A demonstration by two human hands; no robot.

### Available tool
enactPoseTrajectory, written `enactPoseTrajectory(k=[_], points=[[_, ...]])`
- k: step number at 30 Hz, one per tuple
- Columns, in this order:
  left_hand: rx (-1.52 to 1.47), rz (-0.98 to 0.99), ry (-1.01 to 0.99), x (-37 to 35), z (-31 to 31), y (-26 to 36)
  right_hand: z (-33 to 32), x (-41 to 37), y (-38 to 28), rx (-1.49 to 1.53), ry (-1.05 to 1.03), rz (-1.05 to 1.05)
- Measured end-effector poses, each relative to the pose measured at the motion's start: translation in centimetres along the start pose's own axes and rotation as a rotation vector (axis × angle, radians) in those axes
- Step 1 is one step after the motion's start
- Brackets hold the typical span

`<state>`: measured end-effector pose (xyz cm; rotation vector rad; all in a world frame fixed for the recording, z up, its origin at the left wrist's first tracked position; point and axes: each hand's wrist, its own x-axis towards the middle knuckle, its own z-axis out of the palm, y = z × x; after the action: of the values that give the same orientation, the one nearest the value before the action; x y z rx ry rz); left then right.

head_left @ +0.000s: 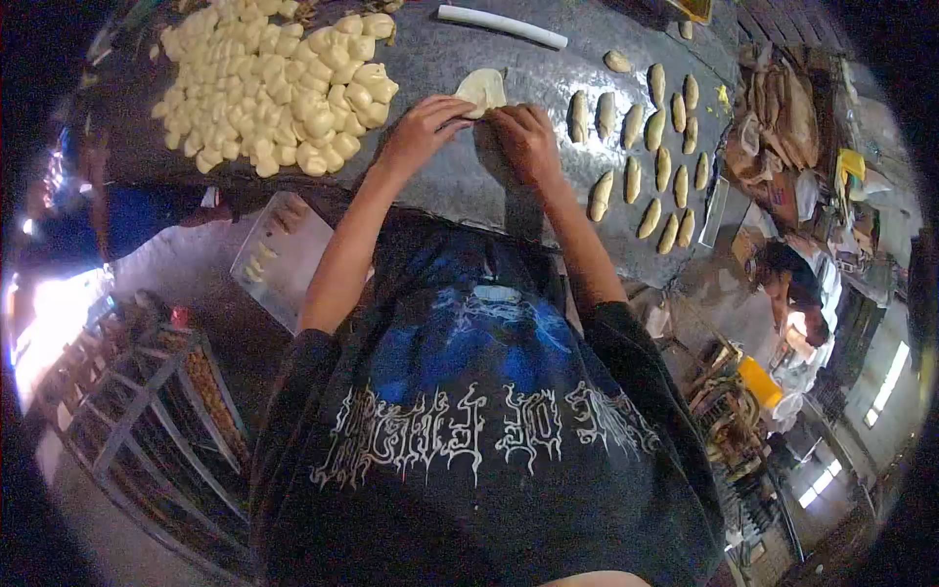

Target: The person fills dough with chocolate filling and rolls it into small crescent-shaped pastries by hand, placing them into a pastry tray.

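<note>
A thin flattened piece of dough (pixel 483 88) lies on the dark worktable (pixel 430 186) in front of me. My left hand (pixel 426 129) has its fingers bent and closed on the near left edge of this piece. On the near right edge my right hand (pixel 526 139) pinches the dough with curled fingers; its thumb is hard to make out. To the left is a big heap of pale dough lumps (pixel 284 93). Several finger-shaped dough rolls (pixel 633 127) are laid out in loose rows to the right. Beyond my hands lies a white rod (pixel 502 26).
A clear plastic bin (pixel 289 254) with a few dough pieces stands below the table's left front edge. A metal rack (pixel 147 401) is at the lower left. Brown sacks (pixel 782 117) sit past the table's right end, and another person (pixel 797 293) is at the right.
</note>
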<state>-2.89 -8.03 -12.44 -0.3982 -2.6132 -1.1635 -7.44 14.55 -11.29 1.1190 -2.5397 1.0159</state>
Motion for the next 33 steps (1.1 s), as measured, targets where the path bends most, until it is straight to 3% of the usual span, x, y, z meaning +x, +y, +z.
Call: enactPoseTrajectory(k=[5,7,8,12,15,21,23,26,30,33], points=[[-0.216,-0.162,-0.072,1.7,-1.0,-0.6,0.0,2.5,-0.1,-0.17,0.072,0.167],[0.028,-0.115,0.0,2.0,-1.5,1.0,0.7,2.6,-0.4,-0.179,0.156,0.193],[0.151,-0.091,0.037,1.9,-1.8,1.5,1.7,1.5,-0.9,-0.127,0.111,0.255],[0.133,0.025,-0.048,-1.1,-0.3,0.2,2.6,-0.5,-4.8,-0.099,-0.097,0.138],[0.092,0.039,-0.056,0.0,0.5,-1.5,1.9,1.1,-4.0,-0.145,-0.093,0.169],[-0.051,-0.135,0.093,5.7,-1.0,-2.4,2.2,4.8,-1.3,-0.216,0.012,0.271],[-0.089,-0.146,0.022,4.7,-1.4,-1.3,2.9,4.8,-2.3,-0.179,0.07,0.38],[-0.04,-0.085,-0.087,2.3,-0.5,0.3,4.1,1.7,-4.1,-0.045,-0.142,0.323],[0.009,-0.114,-0.16,2.4,0.7,1.4,3.6,2.5,-3.5,-0.268,-0.332,0.34],[0.075,-0.103,-0.13,5.1,1.3,-0.2,2.7,5.2,-1.2,-0.299,-0.238,0.345]])
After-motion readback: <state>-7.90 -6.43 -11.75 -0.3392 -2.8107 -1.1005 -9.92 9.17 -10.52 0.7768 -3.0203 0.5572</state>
